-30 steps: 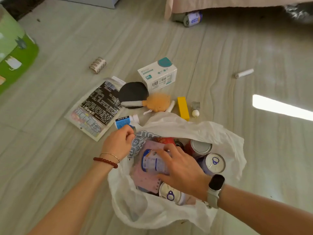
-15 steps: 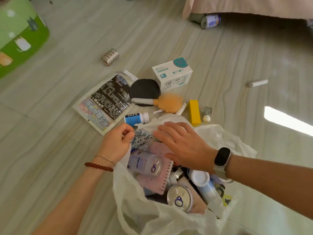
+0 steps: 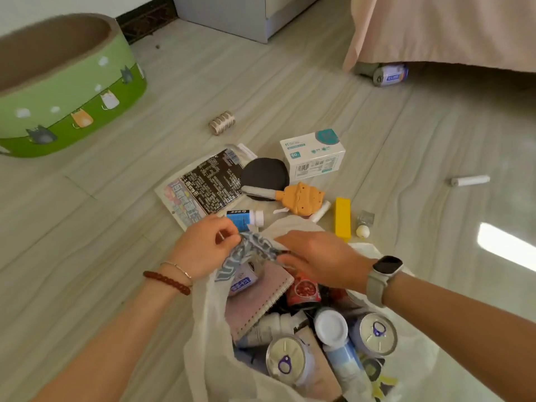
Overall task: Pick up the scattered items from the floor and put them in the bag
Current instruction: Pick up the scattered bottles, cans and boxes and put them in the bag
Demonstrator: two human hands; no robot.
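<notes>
- The left hand pinches the printed rim of the white plastic bag between curled fingers, holding that side of the mouth up.
- The right hand lies across the far side of the bag's mouth; its fingers curl onto the same printed stretch of rim and grip it.
- The bag sits on the floor in front of the person, mouth open, holding cans, a pink spiral notebook, a red packet and a white-capped bottle.
- Still on the floor just beyond the bag: a small blue-labelled bottle, a flat printed packet, a black round pad, an orange toy, a yellow block and a white box.
- Farther off lie a ribbed spool, a white tube, and a can at the bed's edge.
</notes>
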